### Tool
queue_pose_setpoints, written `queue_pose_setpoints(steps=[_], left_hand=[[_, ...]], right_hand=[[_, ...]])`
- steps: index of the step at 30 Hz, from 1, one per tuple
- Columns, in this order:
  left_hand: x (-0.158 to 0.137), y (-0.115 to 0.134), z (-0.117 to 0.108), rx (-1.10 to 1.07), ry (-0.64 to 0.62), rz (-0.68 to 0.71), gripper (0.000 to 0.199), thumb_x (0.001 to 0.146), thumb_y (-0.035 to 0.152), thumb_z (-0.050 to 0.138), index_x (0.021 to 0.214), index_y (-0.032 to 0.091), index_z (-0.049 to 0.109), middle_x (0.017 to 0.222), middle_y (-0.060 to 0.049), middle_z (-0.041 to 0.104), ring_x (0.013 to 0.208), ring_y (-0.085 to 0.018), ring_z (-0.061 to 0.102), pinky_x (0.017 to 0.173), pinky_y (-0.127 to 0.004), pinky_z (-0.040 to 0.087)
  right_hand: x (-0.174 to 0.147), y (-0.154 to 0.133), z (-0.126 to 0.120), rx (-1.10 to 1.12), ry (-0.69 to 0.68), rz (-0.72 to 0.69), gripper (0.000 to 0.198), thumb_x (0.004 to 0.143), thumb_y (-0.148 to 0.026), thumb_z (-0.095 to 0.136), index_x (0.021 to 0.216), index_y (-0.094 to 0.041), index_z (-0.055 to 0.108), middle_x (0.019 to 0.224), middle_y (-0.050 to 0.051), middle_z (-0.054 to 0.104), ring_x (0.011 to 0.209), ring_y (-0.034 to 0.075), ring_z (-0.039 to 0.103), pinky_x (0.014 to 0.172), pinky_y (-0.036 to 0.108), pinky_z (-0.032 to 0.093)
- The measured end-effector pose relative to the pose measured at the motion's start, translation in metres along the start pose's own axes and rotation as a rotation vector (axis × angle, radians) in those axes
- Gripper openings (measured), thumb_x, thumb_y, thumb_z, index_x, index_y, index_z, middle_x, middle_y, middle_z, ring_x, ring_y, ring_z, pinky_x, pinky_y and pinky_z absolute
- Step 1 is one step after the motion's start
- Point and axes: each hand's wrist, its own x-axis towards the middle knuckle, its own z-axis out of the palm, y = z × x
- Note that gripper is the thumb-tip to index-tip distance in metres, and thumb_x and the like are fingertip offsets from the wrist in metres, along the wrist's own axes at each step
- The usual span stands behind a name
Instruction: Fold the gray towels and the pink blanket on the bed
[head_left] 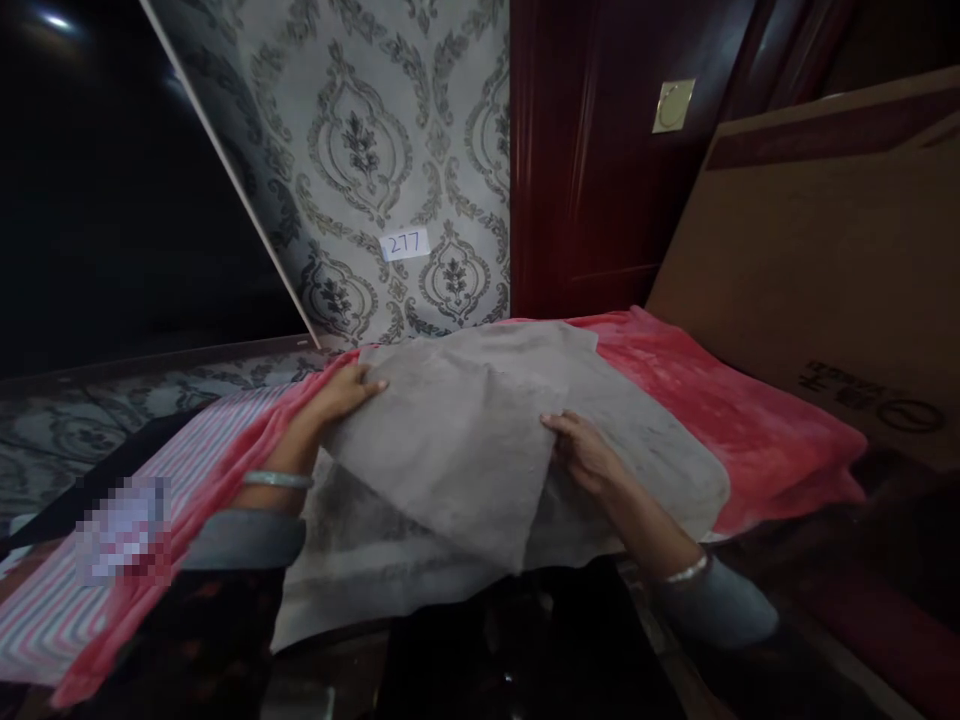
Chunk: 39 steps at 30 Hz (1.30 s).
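Observation:
A thin grey cloth [457,420] lies in front of me, with one layer folded over so that a pointed corner hangs toward my body. At its left edge, my left hand [346,393] grips the cloth, thumb on top. My right hand [586,452] pinches the right edge of the folded layer between thumb and fingers. The lower layer of the cloth spreads out beneath both hands, with a rounded corner at the right. Under it is a pink plush blanket [675,400], showing on both sides.
Striped fabric [202,440] lies at the left beside a large dark screen [127,200]. A big cardboard box [825,260] leans at the right. Behind are patterned wallpaper [360,140], a paper label [405,244] reading 277, and a dark red wooden panel [585,200].

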Motion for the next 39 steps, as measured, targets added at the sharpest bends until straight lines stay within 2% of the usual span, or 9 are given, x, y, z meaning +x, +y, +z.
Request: queue_pose_setpoints(steps=[3,6,9,13,17,22,30,35,39], left_hand=[[0.036,0.022,-0.001,0.306,-0.082,0.097,0.038,0.084,0.034,0.062,0.115,0.013,0.068,0.111,-0.009,0.073,0.106,-0.028,0.066,0.094,-0.035,0.051],[0.051,0.037,0.033,0.574,-0.038,0.049,0.042,0.089,0.029,0.055,0.128,0.016,0.063,0.130,-0.016,0.065,0.127,-0.033,0.056,0.108,-0.045,0.042],[0.043,0.039,0.085,0.594,-0.125,0.065,0.053,0.090,0.029,0.054,0.141,0.015,0.053,0.145,-0.020,0.054,0.137,-0.035,0.046,0.113,-0.055,0.034],[0.014,0.030,0.144,0.552,-0.305,0.201,0.061,0.095,0.046,0.048,0.152,0.025,0.039,0.161,-0.011,0.036,0.149,-0.027,0.031,0.119,-0.052,0.027],[-0.007,0.021,0.174,0.556,-0.258,0.276,0.066,0.098,0.053,0.038,0.157,0.023,0.030,0.166,-0.014,0.022,0.153,-0.033,0.018,0.120,-0.060,0.017],[0.002,0.008,0.175,0.545,-0.271,0.306,0.067,0.098,0.059,0.033,0.157,0.028,0.027,0.167,-0.012,0.020,0.153,-0.034,0.016,0.120,-0.061,0.016],[0.032,-0.001,0.159,0.525,-0.381,0.245,0.066,0.097,0.059,0.032,0.157,0.032,0.025,0.168,-0.006,0.017,0.154,-0.034,0.012,0.120,-0.062,0.014],[0.037,0.023,0.160,0.509,-0.393,0.163,0.068,0.097,0.060,0.028,0.157,0.028,0.028,0.167,-0.009,0.020,0.152,-0.038,0.017,0.118,-0.064,0.020],[0.044,0.055,0.172,0.502,-0.371,0.383,0.068,0.097,0.060,0.031,0.158,0.029,0.026,0.168,-0.007,0.015,0.154,-0.035,0.010,0.121,-0.062,0.014]], right_hand=[[-0.038,0.012,0.012,0.190,0.021,-0.007,0.050,0.066,-0.036,0.077,0.111,-0.024,0.059,0.109,0.006,0.072,0.093,0.024,0.069,0.071,0.034,0.059],[-0.060,0.038,0.020,0.294,0.067,0.131,0.062,0.060,-0.032,0.083,0.116,-0.027,0.054,0.112,0.003,0.070,0.084,0.022,0.070,0.072,0.039,0.060],[-0.064,0.062,0.016,0.311,0.084,0.276,0.061,0.060,-0.032,0.085,0.110,-0.026,0.052,0.108,0.003,0.070,0.074,0.020,0.070,0.071,0.040,0.061],[-0.055,0.071,0.009,0.286,0.087,0.333,0.053,0.067,-0.037,0.084,0.107,-0.023,0.051,0.105,0.007,0.070,0.072,0.021,0.071,0.068,0.038,0.061],[-0.048,0.070,0.016,0.253,0.093,0.408,0.049,0.072,-0.039,0.081,0.108,-0.021,0.053,0.107,0.011,0.072,0.072,0.023,0.073,0.064,0.038,0.061],[-0.049,0.080,0.027,0.177,0.172,0.345,0.036,0.069,-0.033,0.078,0.095,-0.017,0.058,0.091,0.010,0.073,0.064,0.022,0.070,0.056,0.034,0.061],[-0.049,0.091,0.025,0.129,0.186,0.313,0.039,0.067,-0.041,0.077,0.092,-0.017,0.060,0.087,0.009,0.074,0.062,0.022,0.068,0.050,0.033,0.058],[-0.053,0.085,0.023,0.207,0.127,0.355,0.048,0.071,-0.044,0.077,0.107,-0.017,0.059,0.102,0.012,0.074,0.069,0.024,0.072,0.058,0.037,0.060],[-0.048,0.071,0.007,0.374,0.085,0.388,0.053,0.084,-0.053,0.067,0.122,-0.019,0.054,0.106,0.014,0.073,0.080,0.026,0.074,0.071,0.041,0.061]])
